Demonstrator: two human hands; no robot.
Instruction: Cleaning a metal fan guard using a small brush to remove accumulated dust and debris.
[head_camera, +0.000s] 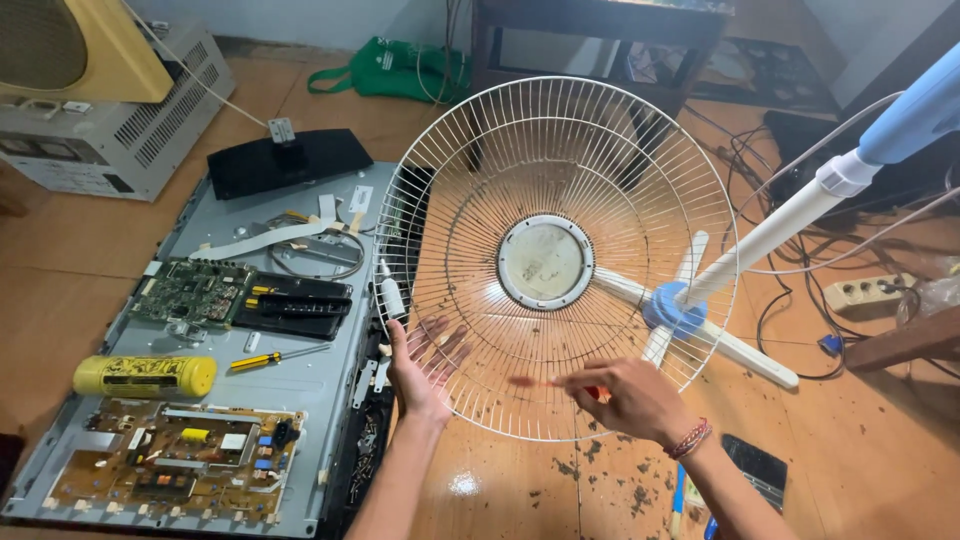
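Observation:
A round white wire fan guard (480, 180) with a pale disc (545, 262) at its centre is held upright over the wooden floor. My left hand (418, 365) supports its lower left rim with the palm flat and fingers spread behind the wires. My right hand (625, 398) is at the lower rim, pinching a small red-handled tool whose thin tip points left along the wires. Dust and dark crumbs cling to the lower part of the guard.
A white and blue fan stand (770, 235) with a cross base lies behind the guard at right. At left an opened flat-screen panel (310, 385) carries circuit boards (180, 460), a yellow can (146, 376) and a screwdriver (275, 357). Cables and a power strip (865, 293) sit far right; a phone (757, 467) lies near my right wrist.

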